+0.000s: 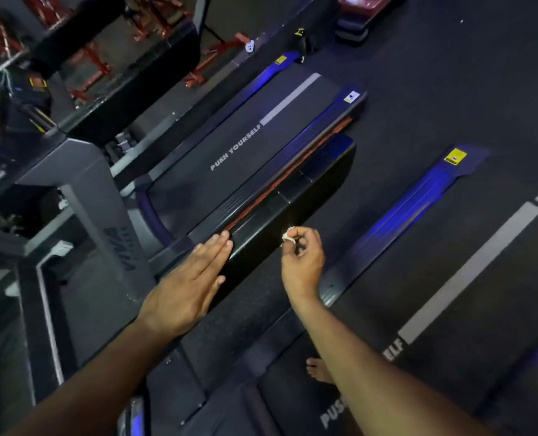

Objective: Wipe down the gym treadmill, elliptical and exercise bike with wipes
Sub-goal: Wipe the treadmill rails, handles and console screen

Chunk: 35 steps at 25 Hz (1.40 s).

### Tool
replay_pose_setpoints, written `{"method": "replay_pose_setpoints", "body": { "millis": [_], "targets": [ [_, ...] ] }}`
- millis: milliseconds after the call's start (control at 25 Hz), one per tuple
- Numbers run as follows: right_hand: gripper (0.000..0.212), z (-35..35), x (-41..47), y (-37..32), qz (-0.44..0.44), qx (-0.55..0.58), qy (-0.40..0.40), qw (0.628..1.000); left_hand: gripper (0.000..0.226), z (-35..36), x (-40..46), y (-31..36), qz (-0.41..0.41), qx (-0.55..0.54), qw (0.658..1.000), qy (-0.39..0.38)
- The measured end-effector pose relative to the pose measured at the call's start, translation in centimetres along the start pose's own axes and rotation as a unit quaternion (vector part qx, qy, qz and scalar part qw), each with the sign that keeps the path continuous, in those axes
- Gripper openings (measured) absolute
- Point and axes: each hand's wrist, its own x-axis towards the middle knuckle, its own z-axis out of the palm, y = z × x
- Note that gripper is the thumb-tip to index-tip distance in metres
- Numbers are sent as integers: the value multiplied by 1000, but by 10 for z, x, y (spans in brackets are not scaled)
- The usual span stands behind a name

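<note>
Up between the two machines, a small crumpled whitish wipe (288, 234) sits pinched in the fingertips of the right hand (302, 259) — fingers curled in around it, thumb closing on it from the near side. The wad is held in the air above the dark strip of floor (418, 99) that runs between the treadmills, near the glossy side rail of the farther one but not touching it.

The left hand (185, 287) is flat, fingers straight and together, holding nothing; its fingertips lie over the near end of that treadmill's side rail (292, 190), and whether they press on it or hover just above it cannot be told.

That treadmill (230, 146) stretches away up and to the right, its dark belt printed "PUSH YOURSELF" beside a grey stripe, blue light glowing along its edges and an orange line along the rail. Its grey upright (104, 209) stands to the left.

A second treadmill (450, 309) with the same lettering and stripe lies under the right forearm — a bare foot (319, 369) stands on its belt. Red metal frames (97, 58) show at the top left.
</note>
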Motion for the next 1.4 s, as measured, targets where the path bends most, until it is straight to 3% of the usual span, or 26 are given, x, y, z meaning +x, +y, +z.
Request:
{"method": "replay_pose_setpoints", "body": {
  "millis": [80, 240, 360, 520, 680, 800, 960, 1040, 1200, 1400],
  "targets": [
    [25, -14, 16, -7, -42, -7, -17, 999, 57, -2, 1, 1, -5, -4, 1000, 0],
    [13, -46, 100, -32, -133, -50, 96, 985, 57, -3, 0, 5, -2, 6, 1000, 14],
    [11, -60, 132, -42, -144, -67, 118, 980, 57, -2, -1, 4, -3, -6, 1000, 17],
    [19, -25, 63, -39, -129, -30, 68, 989, 56, 1, -1, 2, -5, -7, 1000, 20],
    [18, 1, -30, -19, -120, -17, -55, 991, 57, 3, -2, 1, -2, 8, 1000, 14],
    [19, -14, -18, -19, -137, -28, -102, 985, 57, 2, -4, 0, -8, 7, 1000, 13],
    [26, -61, 70, -45, -185, -49, 73, 979, 57, 3, -4, 0, -9, 17, 1000, 19],
    [19, -76, 113, -64, -190, -64, 112, 973, 57, 3, -4, -1, -8, 16, 1000, 20],
    [16, -58, 118, -75, -189, -87, 88, 974, 58, 5, -3, -3, -6, 12, 1000, 16],
    [16, -11, -1, -45, -173, -38, -33, 984, 57, 4, -4, -1, -7, 18, 1000, 17]
  ]
}}
